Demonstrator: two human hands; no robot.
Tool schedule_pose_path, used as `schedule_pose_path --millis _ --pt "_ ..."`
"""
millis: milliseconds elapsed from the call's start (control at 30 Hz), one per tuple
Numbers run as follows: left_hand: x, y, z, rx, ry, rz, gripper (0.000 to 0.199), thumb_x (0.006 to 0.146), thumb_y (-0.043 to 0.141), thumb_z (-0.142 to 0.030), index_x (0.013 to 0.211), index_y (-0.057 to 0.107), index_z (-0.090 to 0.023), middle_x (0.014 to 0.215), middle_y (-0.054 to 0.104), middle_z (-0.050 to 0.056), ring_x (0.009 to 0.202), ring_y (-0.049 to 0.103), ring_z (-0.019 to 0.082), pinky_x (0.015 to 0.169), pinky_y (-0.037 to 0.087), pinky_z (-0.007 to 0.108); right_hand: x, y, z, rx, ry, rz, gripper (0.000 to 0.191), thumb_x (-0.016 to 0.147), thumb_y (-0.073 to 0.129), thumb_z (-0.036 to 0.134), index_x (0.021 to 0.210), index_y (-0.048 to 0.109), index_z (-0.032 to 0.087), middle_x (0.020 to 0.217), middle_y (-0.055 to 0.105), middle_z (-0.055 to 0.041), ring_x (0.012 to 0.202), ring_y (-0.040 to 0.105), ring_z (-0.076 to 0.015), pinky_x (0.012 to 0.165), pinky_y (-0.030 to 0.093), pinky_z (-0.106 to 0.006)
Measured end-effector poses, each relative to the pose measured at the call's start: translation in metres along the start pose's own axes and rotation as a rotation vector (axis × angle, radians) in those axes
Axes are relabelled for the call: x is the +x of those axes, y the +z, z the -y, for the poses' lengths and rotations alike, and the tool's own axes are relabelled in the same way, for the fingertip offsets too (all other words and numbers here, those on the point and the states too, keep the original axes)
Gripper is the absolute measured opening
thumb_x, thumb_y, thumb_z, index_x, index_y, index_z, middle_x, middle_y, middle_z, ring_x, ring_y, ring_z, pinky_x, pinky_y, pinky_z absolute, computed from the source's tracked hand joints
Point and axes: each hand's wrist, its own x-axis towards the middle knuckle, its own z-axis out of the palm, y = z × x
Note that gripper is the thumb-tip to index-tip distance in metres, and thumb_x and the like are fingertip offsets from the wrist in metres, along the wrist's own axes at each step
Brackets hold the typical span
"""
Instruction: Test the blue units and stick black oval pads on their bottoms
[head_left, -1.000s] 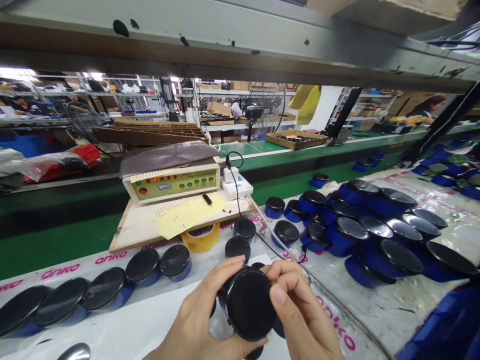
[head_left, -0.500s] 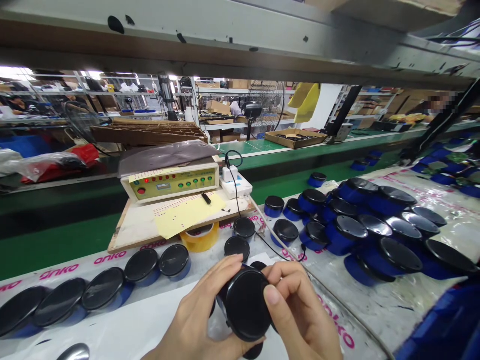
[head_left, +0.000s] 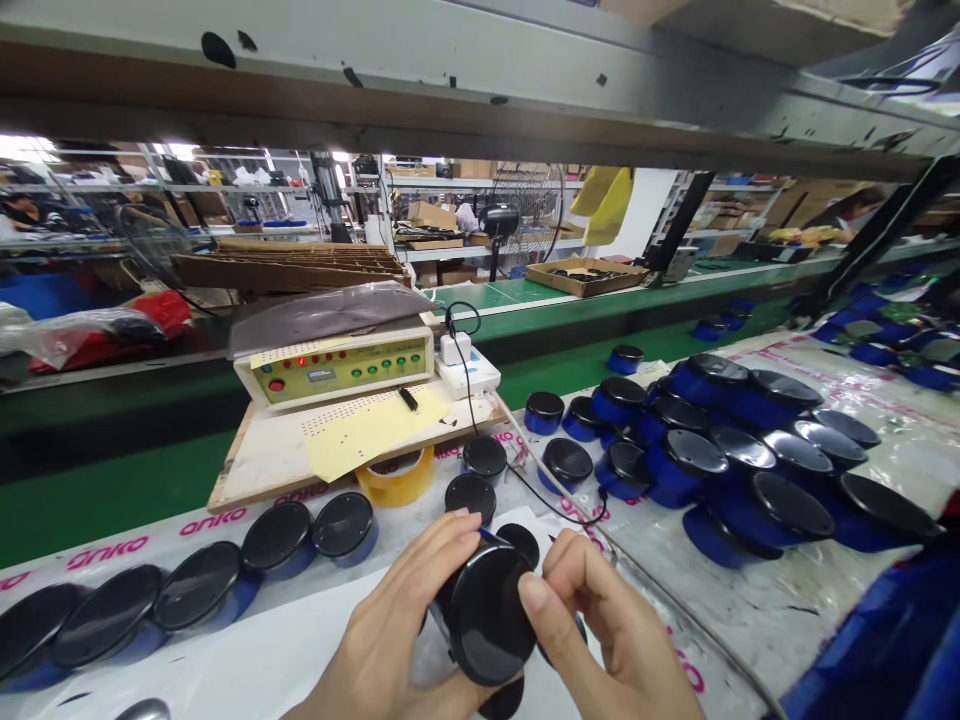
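Observation:
My left hand (head_left: 409, 630) wraps round a black, round, canister-like case (head_left: 491, 615), tilted so that its glossy flat face points at me. At the right edge of that face rests the thumb of my right hand (head_left: 600, 625), its other fingers curled. Whether a thin piece is pinched there I cannot make out. Beneath the hands lies a white sheet (head_left: 262, 655) with black discs on it, one black disc (head_left: 517, 543) just behind the case. Beyond the hands stands a round case with a black top (head_left: 470, 497).
Blue cases with black tops line the left (head_left: 206, 585) and crowd the right (head_left: 686, 465). A control box with buttons (head_left: 337, 365) sits on a board (head_left: 240, 470), near a tape roll (head_left: 397, 480). A cable (head_left: 660, 580) crosses the table. A shelf beam (head_left: 450, 75) hangs overhead.
My right hand has shifted slightly right and its fingers have drawn a little away from the case's edge. My left hand keeps its hold. The view has shifted slightly.

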Motion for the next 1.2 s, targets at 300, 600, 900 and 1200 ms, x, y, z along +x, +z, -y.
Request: schedule_pose_path --millis 300,600,900,1200 --pt "-0.003 0.001 -0.006 -0.021 -0.122 0.076 0.069 0.079 0.065 -0.021 0.138 0.031 -0.032 0.13 0.047 0.007 0.118 0.051 0.022 0.1 0.044 0.032 -0.002 0.006 0.007 -0.136 0.099 -0.044 0.033 0.088 0.045 0.046 0.065 0.04 0.022 0.054 0.04 0.0064 0.049 0.04 -0.0111 0.049 0.031 -0.024" --pt "0.003 -0.007 0.001 -0.058 -0.305 0.1 0.042 0.078 0.067 -0.034 0.118 0.058 -0.038 0.116 0.049 0.004 0.102 0.057 0.019 0.085 0.046 0.023 0.039 -0.076 -0.06 -1.026 0.465 -0.21 0.04 0.096 0.029 0.041 0.072 0.054 0.021 0.068 0.065 -0.0075 0.065 0.062 -0.0229 0.056 0.038 -0.028" --pt "0.023 -0.017 -0.008 -0.838 -0.961 0.077 0.049 0.064 0.076 -0.049 0.106 0.06 -0.031 0.115 0.058 0.004 0.107 0.056 0.023 0.088 0.045 0.026 0.058 -0.078 -0.11 -1.021 0.491 -0.173 0.018 0.085 0.047 0.033 0.082 0.061 0.021 0.078 0.071 -0.0079 0.079 0.066 -0.0307 0.059 0.04 -0.032" --pt "0.024 -0.022 -0.009 -1.471 -1.15 -0.017 0.06 0.07 0.068 -0.058 0.113 0.061 -0.017 0.097 0.067 0.011 0.08 0.063 0.019 0.076 0.047 0.027 0.025 -0.053 -0.056 -0.473 -0.171 -0.675 0.021 0.079 0.06 0.039 0.092 0.06 0.023 0.09 0.068 -0.0033 0.077 0.065 -0.0207 0.071 0.05 -0.03"
